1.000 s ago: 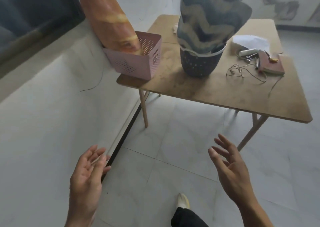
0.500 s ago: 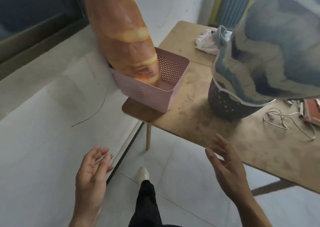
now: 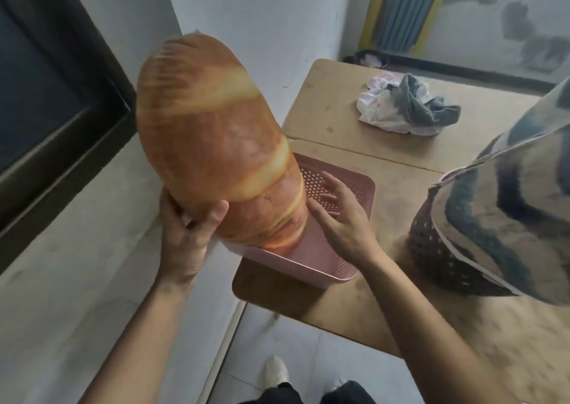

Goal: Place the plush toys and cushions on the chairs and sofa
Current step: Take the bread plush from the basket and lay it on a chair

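Observation:
A large bread-shaped plush cushion (image 3: 212, 144) stands on end in a pink perforated basket (image 3: 311, 258) at the near left corner of the wooden table (image 3: 339, 305). My left hand (image 3: 188, 234) grips the plush's lower left side, thumb across its front. My right hand (image 3: 336, 215) lies flat against its lower right side, fingers spread inside the basket. A blue and tan patterned cushion (image 3: 505, 206) sticks out of a dark perforated basket (image 3: 431, 255) at the right.
A white wall with a dark window frame (image 3: 61, 120) runs close along the left. Crumpled cloths (image 3: 407, 107) lie at the table's far side. My shoe (image 3: 276, 373) and trouser legs show on the tiled floor below.
I have stepped up to the table. Both hands rose from waist height and closed in on the bread plush, the left gripping it, the right pressing its other side.

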Motion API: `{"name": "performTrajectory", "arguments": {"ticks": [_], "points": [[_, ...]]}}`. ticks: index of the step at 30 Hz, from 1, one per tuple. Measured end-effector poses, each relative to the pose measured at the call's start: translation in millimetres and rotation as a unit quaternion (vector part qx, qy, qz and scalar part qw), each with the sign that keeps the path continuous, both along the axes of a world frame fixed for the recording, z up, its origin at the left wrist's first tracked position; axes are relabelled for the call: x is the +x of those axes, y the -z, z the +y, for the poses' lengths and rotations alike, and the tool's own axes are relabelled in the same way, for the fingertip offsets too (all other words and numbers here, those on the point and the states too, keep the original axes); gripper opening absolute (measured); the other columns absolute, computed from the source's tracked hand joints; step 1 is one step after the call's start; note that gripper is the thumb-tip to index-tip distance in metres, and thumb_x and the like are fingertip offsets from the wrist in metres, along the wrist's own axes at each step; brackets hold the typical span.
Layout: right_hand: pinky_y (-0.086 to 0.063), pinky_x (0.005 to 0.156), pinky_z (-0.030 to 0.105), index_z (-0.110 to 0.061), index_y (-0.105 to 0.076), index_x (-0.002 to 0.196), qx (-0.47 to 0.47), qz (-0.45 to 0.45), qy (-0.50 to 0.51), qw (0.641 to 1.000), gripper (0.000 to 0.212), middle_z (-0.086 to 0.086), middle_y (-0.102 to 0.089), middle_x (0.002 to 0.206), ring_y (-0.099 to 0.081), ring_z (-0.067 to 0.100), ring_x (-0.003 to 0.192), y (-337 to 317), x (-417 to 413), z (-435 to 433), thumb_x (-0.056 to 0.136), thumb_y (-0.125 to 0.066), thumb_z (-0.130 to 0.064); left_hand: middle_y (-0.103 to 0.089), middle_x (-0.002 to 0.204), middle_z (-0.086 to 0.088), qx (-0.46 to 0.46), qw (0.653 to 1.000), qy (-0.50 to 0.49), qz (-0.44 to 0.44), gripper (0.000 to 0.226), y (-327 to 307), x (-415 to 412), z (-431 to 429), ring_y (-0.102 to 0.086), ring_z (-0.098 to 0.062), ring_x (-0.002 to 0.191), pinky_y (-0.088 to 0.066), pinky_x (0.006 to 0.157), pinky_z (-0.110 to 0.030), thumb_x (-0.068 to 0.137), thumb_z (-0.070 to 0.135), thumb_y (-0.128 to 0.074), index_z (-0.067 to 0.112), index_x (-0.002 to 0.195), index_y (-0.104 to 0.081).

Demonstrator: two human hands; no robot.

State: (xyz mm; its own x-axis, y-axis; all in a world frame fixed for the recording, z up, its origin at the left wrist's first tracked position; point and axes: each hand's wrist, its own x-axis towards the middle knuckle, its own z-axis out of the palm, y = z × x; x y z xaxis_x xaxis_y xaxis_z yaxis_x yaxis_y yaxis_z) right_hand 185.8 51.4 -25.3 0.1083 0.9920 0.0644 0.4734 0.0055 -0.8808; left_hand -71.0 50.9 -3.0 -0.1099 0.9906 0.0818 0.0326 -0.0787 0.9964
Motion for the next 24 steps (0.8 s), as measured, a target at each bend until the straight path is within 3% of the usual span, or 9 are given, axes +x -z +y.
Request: {"name": "performTrajectory", "arguments": {"ticks": [2, 4, 6, 9, 13, 17, 20, 22, 24], "points": [[-0.032, 0.121, 0.044, -0.029, -0.027, 0.158, -0.022, 0.0, -0.043, 0.999, 0.078, -0.004, -0.033, 0.162, -0.034, 0.013, 0.147, 5.7, -14.5, 36.2, 0.093, -0.064, -0.052, -0.05, 0.152, 0.01, -0.008, 1.0, 0.006, -0.022, 0.109, 7.1, 1.7, 17.2, -0.058, -0.001, 0.128, -0.053, 0.093, -0.016, 0.065, 0.033, -0.09, 0.032, 0.155, -0.028], [-0.017, 0.126, 0.049, -0.033, -0.016, 0.161, -0.058, 0.03, -0.094, 0.993, 0.09, -0.008, -0.017, 0.168, -0.014, 0.012, 0.155, 14.5, -26.6, 62.1, 0.089, -0.061, -0.064, -0.051, 0.151, 0.012, -0.034, 0.999, 0.008, -0.042, 0.127, 11.3, 3.7, 23.3, -0.059, -0.002, 0.127, -0.052, 0.097, -0.02, 0.049, 0.051, -0.095, 0.034, 0.155, -0.028], [-0.013, 0.127, 0.05, -0.034, -0.01, 0.161, -0.058, 0.06, -0.12, 0.989, 0.096, -0.013, -0.011, 0.169, -0.007, 0.008, 0.156, 26.7, -33.3, 75.0, 0.087, -0.055, -0.074, -0.054, 0.147, 0.018, -0.039, 0.998, 0.011, -0.044, 0.128, 12.6, 6.2, 24.4, -0.059, -0.002, 0.127, -0.051, 0.101, -0.023, 0.043, 0.064, -0.093, 0.038, 0.152, -0.031], [-0.016, 0.127, 0.045, -0.037, -0.012, 0.161, -0.04, 0.079, -0.132, 0.987, 0.086, -0.017, -0.015, 0.168, -0.012, 0.002, 0.154, 25.4, -31.7, 71.9, 0.092, -0.052, -0.069, -0.06, 0.139, 0.021, -0.026, 0.998, 0.005, -0.053, 0.121, 2.0, 13.7, 22.6, -0.061, -0.002, 0.125, -0.052, 0.095, -0.018, 0.045, 0.068, -0.091, 0.035, 0.149, -0.037], [-0.022, 0.122, 0.022, -0.036, -0.026, 0.159, -0.003, 0.163, -0.094, 0.982, 0.065, -0.026, -0.031, 0.159, -0.029, -0.018, 0.14, -8.9, -12.4, 58.9, 0.1, -0.053, -0.048, -0.048, 0.154, 0.013, 0.034, 0.999, 0.04, -0.01, 0.117, -38.4, 34.2, 21.4, -0.053, -0.01, 0.136, -0.049, 0.108, -0.036, 0.055, 0.084, -0.075, 0.039, 0.153, -0.031], [-0.039, 0.116, 0.051, -0.047, -0.039, 0.15, 0.02, 0.273, -0.05, 0.961, 0.054, -0.023, -0.047, 0.152, -0.044, 0.007, 0.142, -62.6, 14.2, 52.2, 0.098, -0.048, -0.058, -0.044, 0.156, 0.011, 0.125, 0.989, 0.032, 0.071, 0.117, -93.6, 65.0, 30.2, -0.049, -0.001, 0.137, -0.044, 0.109, -0.019, 0.061, 0.095, -0.055, 0.03, 0.156, -0.033], [-0.053, 0.103, 0.05, -0.048, -0.043, 0.147, 0.014, 0.329, -0.039, 0.944, 0.06, -0.021, -0.056, 0.144, -0.06, 0.016, 0.128, -96.7, 29.8, 34.5, 0.091, -0.053, -0.067, -0.047, 0.138, 0.001, 0.2, 0.964, 0.008, 0.178, 0.103, -123.9, 78.1, 44.8, -0.047, -0.014, 0.132, -0.034, 0.107, -0.007, 0.069, 0.097, -0.04, 0.03, 0.148, -0.04], [-0.058, 0.096, 0.04, -0.052, -0.049, 0.14, 0.044, 0.329, -0.02, 0.943, 0.053, -0.03, -0.062, 0.131, -0.065, 0.01, 0.12, -113.4, 35.2, 13.7, 0.089, -0.052, -0.066, -0.046, 0.147, -0.009, 0.249, 0.948, 0.028, 0.197, 0.107, -137.3, 85.9, 57.7, -0.04, -0.027, 0.141, -0.029, 0.118, -0.02, 0.077, 0.093, -0.035, 0.015, 0.149, -0.044], [-0.06, 0.089, 0.031, -0.059, -0.052, 0.132, 0.083, 0.318, 0.02, 0.944, 0.044, -0.036, -0.061, 0.126, -0.064, 0.008, 0.121, -128.5, 39.1, -10.5, 0.088, -0.051, -0.064, -0.047, 0.154, -0.009, 0.272, 0.949, 0.076, 0.144, 0.107, -151.7, 101.9, 63.9, -0.042, -0.024, 0.145, -0.032, 0.122, -0.041, 0.08, 0.09, -0.039, 0.011, 0.153, -0.043]]}}
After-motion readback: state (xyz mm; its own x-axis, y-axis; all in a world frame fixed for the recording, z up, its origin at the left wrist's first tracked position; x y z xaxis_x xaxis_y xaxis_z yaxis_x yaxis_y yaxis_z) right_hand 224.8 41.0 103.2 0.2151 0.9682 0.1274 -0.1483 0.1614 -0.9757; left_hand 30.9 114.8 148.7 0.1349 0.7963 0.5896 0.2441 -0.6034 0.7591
